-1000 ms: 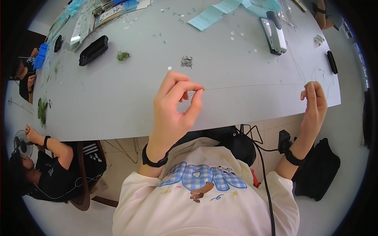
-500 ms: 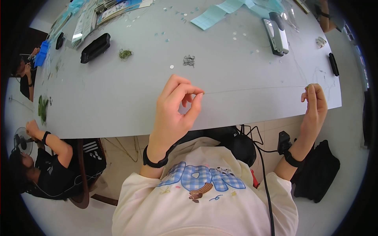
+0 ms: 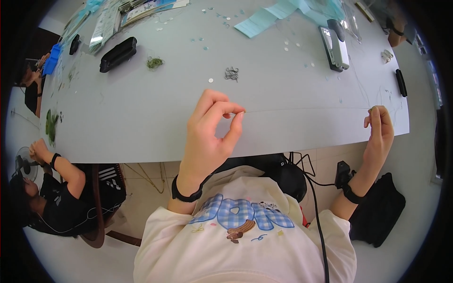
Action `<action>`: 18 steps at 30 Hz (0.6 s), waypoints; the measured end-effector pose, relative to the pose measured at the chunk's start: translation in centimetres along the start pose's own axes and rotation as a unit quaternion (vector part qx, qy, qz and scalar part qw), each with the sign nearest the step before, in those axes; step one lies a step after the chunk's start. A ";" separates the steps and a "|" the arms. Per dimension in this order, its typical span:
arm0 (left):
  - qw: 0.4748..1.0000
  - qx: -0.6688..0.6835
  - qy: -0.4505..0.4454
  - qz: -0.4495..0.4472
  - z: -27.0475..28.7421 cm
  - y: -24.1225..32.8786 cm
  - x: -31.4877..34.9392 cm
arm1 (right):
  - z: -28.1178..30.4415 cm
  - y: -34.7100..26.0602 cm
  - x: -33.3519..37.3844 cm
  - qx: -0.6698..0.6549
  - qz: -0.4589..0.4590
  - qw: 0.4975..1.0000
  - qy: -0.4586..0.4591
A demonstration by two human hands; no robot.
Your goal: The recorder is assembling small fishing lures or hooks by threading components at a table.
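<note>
1. Holding one fine thread (image 3: 306, 109) strung between left hand (image 3: 205, 139) and right hand (image 3: 379, 132), over the near part of the grey table (image 3: 141, 118). Looks close to straight; actual tension can't be read.
2. Left grip: thumb and index tips pressed together, pinching the thread's left end. Right grip: thumb against curled fingers, pinching the other end; exact contact hidden by the fingers.
3. Risk, slip: both pinches are tip-only on something very thin. Any easing of pressure could drop an end, and it'd be hard to spot on the grey.
4. Risk, snap: spreading the hands further could overload the thread, if it's already taut.
5. Risk, tangle: faint loose strands (image 3: 362, 86) lie right by the right hand. Can't tell if they join the held thread. Stapler (image 3: 336, 49) sits beyond the line, a snag point if the hands shift forward.
6. Risk, arm catch: black cable (image 3: 321, 236) hangs by the right elbow; a wide swing could hook it.
7. Left pose: forearm up from the lower middle, wrist fairly straight, fingers curled rightward.
8. Right pose: forearm angled up from lower right, hand upright near the table's right corner.
9. Nearby: dark strand bundle (image 3: 231, 73) and white disc (image 3: 210, 80) just beyond the left hand.
</note>
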State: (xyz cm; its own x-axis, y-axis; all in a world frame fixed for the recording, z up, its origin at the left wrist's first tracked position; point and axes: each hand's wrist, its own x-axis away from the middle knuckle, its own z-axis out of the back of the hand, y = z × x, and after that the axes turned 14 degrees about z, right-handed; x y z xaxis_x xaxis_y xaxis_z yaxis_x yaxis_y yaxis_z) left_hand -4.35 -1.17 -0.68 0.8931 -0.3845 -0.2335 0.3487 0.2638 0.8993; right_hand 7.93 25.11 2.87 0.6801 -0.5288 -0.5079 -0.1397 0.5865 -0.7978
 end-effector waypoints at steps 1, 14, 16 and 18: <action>1.000 0.001 0.001 -0.001 0.0 0.0 -0.1 | 0.0 -0.1 0.0 0.005 -0.005 1.000 -0.001; 0.997 -0.060 0.014 -0.043 0.4 -0.2 -0.5 | -0.3 -0.6 0.1 0.015 -0.002 1.000 -0.005; 0.997 -0.069 0.019 -0.040 0.5 -0.2 -0.4 | -0.3 -0.5 0.1 0.011 -0.006 1.000 -0.007; 0.997 -0.060 0.014 -0.037 0.5 -0.2 -0.4 | -0.1 -0.4 0.2 0.009 -0.010 1.000 -0.007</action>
State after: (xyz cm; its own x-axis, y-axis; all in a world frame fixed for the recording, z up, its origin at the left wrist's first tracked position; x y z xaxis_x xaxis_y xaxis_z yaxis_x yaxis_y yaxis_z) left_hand -4.95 -1.46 -0.55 0.8707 -0.3822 -0.3095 0.4438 0.3394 0.8293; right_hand 8.03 24.69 3.03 0.6930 -0.5322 -0.4863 -0.1124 0.5866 -0.8021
